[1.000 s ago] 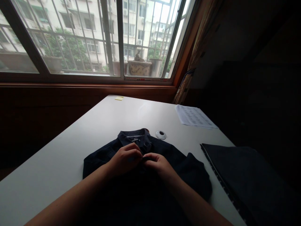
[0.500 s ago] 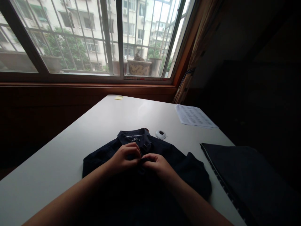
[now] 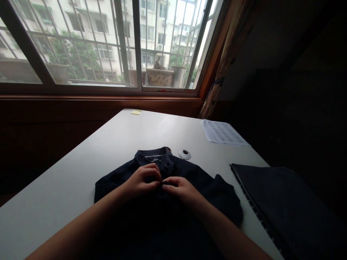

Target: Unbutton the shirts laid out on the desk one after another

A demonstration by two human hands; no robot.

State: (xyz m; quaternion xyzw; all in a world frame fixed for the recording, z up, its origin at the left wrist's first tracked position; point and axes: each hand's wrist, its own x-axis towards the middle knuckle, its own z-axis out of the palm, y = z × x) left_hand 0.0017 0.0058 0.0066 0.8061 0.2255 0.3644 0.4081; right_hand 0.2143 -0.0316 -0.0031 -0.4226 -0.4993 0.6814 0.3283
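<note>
A dark navy collared shirt (image 3: 195, 180) lies spread on the white table, its collar (image 3: 141, 154) toward the window. My left hand (image 3: 143, 178) pinches the shirt's front just below the collar, thumb and fingers pressed together. Close against it, my right hand (image 3: 180, 186) pinches the same strip of cloth from the other side. The fingertips of both hands nearly meet. Whatever small part sits between them, such as a button, is hidden by the fingers and the dark fabric.
On the white table (image 3: 81, 169) a round grommet (image 3: 184, 154) sits beyond the shirt. Printed sheets (image 3: 225, 132) lie at the far right, a yellow sticky note (image 3: 136, 112) at the far edge. Folded dark cloth (image 3: 282, 195) covers the right side. A barred window (image 3: 138, 43) stands behind.
Both hands stay at the shirt front, with only slight finger movement. The whole view has shifted a little.
</note>
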